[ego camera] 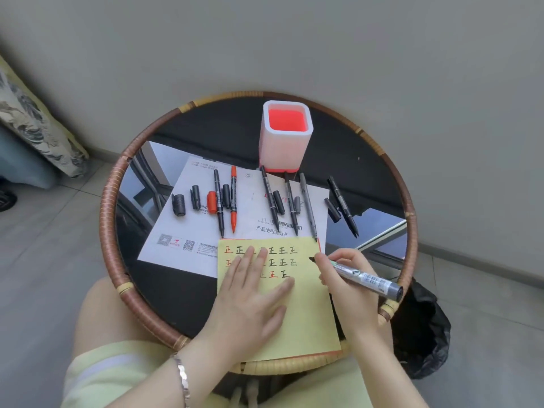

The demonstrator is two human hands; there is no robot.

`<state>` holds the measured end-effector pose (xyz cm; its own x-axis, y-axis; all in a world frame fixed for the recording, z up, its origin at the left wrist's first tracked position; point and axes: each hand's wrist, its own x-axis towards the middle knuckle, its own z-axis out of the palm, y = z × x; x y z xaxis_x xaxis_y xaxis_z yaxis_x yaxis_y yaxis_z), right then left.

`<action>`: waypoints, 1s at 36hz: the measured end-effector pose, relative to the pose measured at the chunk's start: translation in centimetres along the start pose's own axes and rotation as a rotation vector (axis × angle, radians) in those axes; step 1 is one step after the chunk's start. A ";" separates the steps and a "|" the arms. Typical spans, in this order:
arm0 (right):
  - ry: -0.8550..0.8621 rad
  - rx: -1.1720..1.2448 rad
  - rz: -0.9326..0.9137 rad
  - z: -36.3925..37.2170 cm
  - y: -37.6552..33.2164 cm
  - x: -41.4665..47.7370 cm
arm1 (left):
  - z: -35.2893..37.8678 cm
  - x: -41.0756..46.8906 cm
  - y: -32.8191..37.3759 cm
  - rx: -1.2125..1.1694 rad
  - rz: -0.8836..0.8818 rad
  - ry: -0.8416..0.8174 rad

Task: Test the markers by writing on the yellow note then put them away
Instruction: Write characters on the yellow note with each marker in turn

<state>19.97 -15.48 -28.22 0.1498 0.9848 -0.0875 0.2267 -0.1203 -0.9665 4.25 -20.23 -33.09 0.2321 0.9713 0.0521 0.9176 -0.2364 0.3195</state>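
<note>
The right hand [344,275] grips a thick grey marker [365,278] in a writing hold, its dark tip touching or just above the right edge of the yellow note [297,319], level with the top rows of characters. The left hand [250,301] grasps nothing; it lies flat with fingers spread, pinning the note and covering part of the written rows. The note sits at the near edge of the round table [117,260], its lower edge at the woven rim, its top overlapping a white instruction sheet [173,231]. On that sheet, toward the middle of the table, lie uncapped thin markers: a black one [218,201], a red one [233,198], further dark ones [270,198] to the right, with loose caps [179,205] beside them. A white pen holder [284,136] with a red interior stands at the far edge.

The tip is so near the note's edge that a stroke could run off onto the sheet. The left fingers could smear fresh ink. Open markers may dry out, and caps could be mismatched.
</note>
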 end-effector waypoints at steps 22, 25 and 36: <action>0.181 -0.115 -0.133 3.0 2.5 0.4 | 0.6 0.3 -0.1 -0.008 0.030 0.067; 0.175 -0.121 -0.148 3.0 2.6 0.4 | 0.6 0.3 -0.1 -0.010 0.030 0.070; 0.172 -0.144 -0.192 3.1 3.0 0.5 | 0.8 0.3 -0.2 -0.013 0.026 0.074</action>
<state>17.72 -14.94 -31.97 0.2491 0.9572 0.1476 0.3991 0.0375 -0.9161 4.41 -19.91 -33.90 0.2310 0.9642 0.1299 0.9072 -0.2617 0.3294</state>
